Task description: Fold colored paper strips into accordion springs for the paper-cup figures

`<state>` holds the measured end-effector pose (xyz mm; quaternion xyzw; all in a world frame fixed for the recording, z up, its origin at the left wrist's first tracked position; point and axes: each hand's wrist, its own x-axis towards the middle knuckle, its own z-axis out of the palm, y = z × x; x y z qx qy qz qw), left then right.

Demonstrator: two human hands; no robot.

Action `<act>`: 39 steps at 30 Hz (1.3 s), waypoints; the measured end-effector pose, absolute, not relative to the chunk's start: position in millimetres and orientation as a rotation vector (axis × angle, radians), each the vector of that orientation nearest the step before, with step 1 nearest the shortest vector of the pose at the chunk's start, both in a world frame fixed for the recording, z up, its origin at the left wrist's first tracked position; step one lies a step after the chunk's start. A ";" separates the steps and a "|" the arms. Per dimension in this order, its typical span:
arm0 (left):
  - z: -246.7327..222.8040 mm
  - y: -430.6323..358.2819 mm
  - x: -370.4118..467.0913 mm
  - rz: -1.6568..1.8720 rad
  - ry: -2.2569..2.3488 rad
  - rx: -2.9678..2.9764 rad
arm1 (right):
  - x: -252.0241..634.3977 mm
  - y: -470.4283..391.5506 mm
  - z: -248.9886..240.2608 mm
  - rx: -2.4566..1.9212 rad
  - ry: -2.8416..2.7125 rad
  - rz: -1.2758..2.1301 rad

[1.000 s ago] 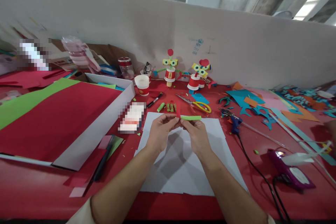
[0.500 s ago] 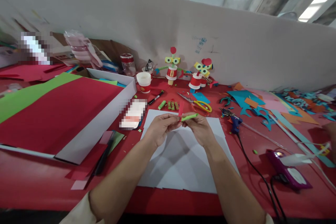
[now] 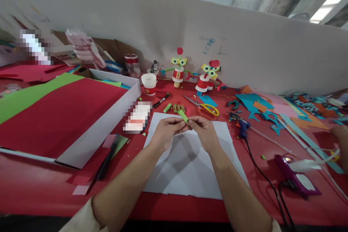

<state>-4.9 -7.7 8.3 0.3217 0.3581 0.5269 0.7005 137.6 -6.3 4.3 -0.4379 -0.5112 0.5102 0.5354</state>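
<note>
Over the white sheet [image 3: 187, 166], my left hand [image 3: 169, 132] and my right hand [image 3: 203, 130] meet, their fingertips pinching a green paper strip [image 3: 183, 116] between them. The strip points up and to the left, and a bit of red shows at the fingertips. Just beyond the hands lie folded green paper pieces [image 3: 168, 108] and some green-and-red folded ones [image 3: 178, 108]. Scissors with yellow handles [image 3: 209, 109] rest behind my right hand. A black marker [image 3: 161, 100] lies farther left.
At the left is a white box [image 3: 100, 134] with red and green paper. Paper-cup figures [image 3: 178, 75] stand at the back. On the right are a blue glue gun [image 3: 244, 128], a purple power strip [image 3: 297, 177] and coloured scraps; another person's hand [image 3: 341, 136] shows at the edge.
The green strip, which pointed right, now points up and left across the fingertips. The red strip that stood upright between the hands is mostly out of sight.
</note>
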 end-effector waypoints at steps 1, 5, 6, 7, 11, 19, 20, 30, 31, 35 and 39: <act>7.4 -7.5 -4.8 1.181 0.794 0.713 | 137.7 -6.5 4.5 -1.047 -1.203 1.218; 7.3 -7.8 -5.2 1.163 0.817 0.718 | 138.2 -6.8 6.1 -1.047 -1.175 1.222; 8.0 -7.9 -5.3 1.157 0.826 0.725 | 138.4 -6.8 6.6 -1.045 -1.178 1.216; 8.8 -8.1 -5.4 1.153 0.835 0.734 | 138.6 -6.8 7.0 -1.045 -1.185 1.211; 11.8 -8.6 -4.7 1.159 0.860 0.750 | 139.9 -6.7 7.9 -1.061 -1.230 1.200; 13.2 -10.2 -1.6 1.175 0.940 0.807 | 144.7 -5.5 4.7 -1.095 -1.311 1.132; 12.8 -10.2 -1.7 1.175 0.940 0.808 | 145.1 -5.4 4.9 -1.096 -1.321 1.122; 6.6 -9.9 -0.2 1.261 0.918 0.834 | 133.8 -15.9 5.1 -1.108 -1.368 0.883; 7.3 -10.0 -0.1 1.259 0.912 0.835 | 132.1 -17.0 4.9 -1.111 -1.327 0.881; 9.0 -10.3 -0.3 1.250 0.869 0.836 | 128.5 -17.4 5.6 -1.091 -1.173 1.061; 6.6 -9.2 -0.2 1.277 0.858 0.830 | 129.1 -15.7 6.4 -1.084 -1.115 1.146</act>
